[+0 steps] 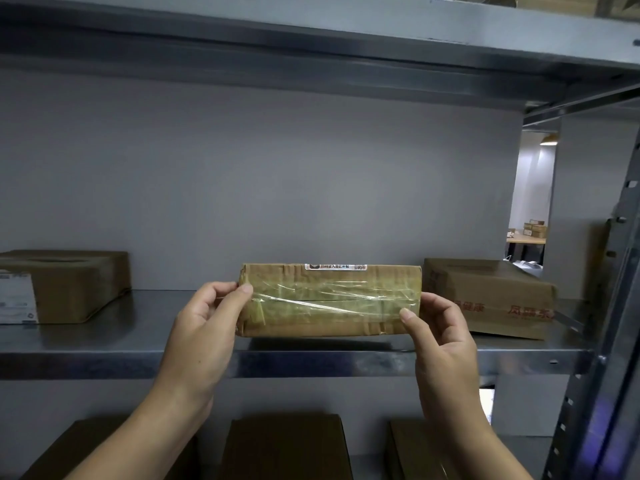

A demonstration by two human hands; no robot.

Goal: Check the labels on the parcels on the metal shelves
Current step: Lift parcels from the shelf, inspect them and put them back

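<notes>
Head view shows 2 hands holding the taped parcel (329, 299) at the front of the metal shelf (104, 362): the left hand (207, 327) pinches its left end, the right hand (440, 337) its right end, thumbs on glossy tape. Its label (335, 267) lies foreshortened along the top edge, perhaps unreadable from here. Slick tape and an end-only grip could let it slip; tilting it carelessly could knock the neighbouring box (491, 299).

Left forearm rising from 7 o'clock, right from 5 o'clock, left hand (207, 327) and right hand (440, 337) raised, thumbs frontward, fingers curled, gripping parcel (329, 299) ends.
</notes>
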